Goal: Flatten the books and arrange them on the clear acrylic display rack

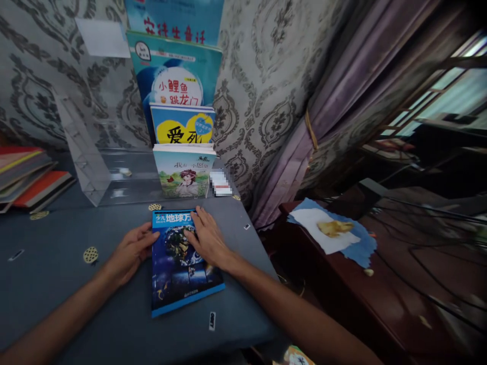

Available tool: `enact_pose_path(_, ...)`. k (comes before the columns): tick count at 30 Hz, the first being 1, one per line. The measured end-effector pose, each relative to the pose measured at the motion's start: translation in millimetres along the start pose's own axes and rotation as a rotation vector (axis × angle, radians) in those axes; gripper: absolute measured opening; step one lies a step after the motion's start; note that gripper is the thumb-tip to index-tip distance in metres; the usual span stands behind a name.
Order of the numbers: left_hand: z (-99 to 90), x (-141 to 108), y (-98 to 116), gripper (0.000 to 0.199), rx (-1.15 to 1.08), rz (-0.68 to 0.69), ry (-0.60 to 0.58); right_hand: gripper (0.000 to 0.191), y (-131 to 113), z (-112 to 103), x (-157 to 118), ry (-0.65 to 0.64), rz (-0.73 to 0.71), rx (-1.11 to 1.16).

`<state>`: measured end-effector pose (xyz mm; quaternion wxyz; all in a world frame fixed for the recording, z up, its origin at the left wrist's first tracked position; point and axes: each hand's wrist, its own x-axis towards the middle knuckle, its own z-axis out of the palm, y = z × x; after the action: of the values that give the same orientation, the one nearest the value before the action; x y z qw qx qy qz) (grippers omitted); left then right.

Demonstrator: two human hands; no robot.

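Observation:
A dark blue book (178,284) with a globe on its cover and a light blue band along the bottom is between my hands, over the grey table. My left hand (131,251) grips its left edge, thumb on the cover and the other fingers at the side, partly hidden. Across the upper right of the cover lies my right hand (209,241), its thumb near the globe and its fingers along the right edge. Just beyond stands a clear tiered rack (129,195) with several upright books, the front one a pale green book (184,172) showing a drawn figure.
A stack of books (34,177) lies at the table's left. Stickers, such as a yellow spotted one (90,254), dot the grey table (114,314). To the right, a dark red cabinet (342,284) carries a blue cloth (365,243), white paper and black cables. A purple curtain (292,147) hangs behind.

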<state>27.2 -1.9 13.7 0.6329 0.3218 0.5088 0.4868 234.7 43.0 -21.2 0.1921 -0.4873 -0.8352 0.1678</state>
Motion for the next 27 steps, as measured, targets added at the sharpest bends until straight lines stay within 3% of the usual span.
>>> enact_pose_path(3, 3.0, -2, 7, 0.055, -0.047, -0.063, -0.093, 0.065, 5, 0, -2, 0.06, 0.002, 0.096)
enact_pose_path(6, 0.1, 0, 14, 0.048, -0.101, -0.04, -0.091, 0.068, 13, -4, -2, 0.174, 0.047, 0.298)
enact_pose_path(8, -4.0, 2, 18, 0.042, -0.136, -0.002, -0.06, 0.059, 20, -8, -1, 0.213, 0.091, 0.507)
enact_pose_path(10, -7.8, 3, 21, 0.036, -0.163, 0.036, -0.018, 0.046, 24, -13, 1, 0.108, 0.131, 0.76)
enact_pose_path(12, -10.1, 4, 25, 0.033, -0.171, 0.077, 0.009, 0.047, 25, -19, 2, -0.06, 0.158, 0.979)
enact_pose_path(14, -10.3, 3, 29, 0.035, -0.153, 0.117, -0.001, 0.051, 22, -25, 3, -0.125, 0.158, 1.105)
enact_pose_path(21, -0.8, 3, 49, 0.045, -0.051, 0.306, -0.096, 0.04, 3, -46, -1, 0.116, -0.048, 1.144)
enact_pose_path(27, 4.7, 1, 24, 0.058, -0.022, 0.311, -0.075, 0.038, 3, -40, -6, 0.158, -0.087, 1.089)
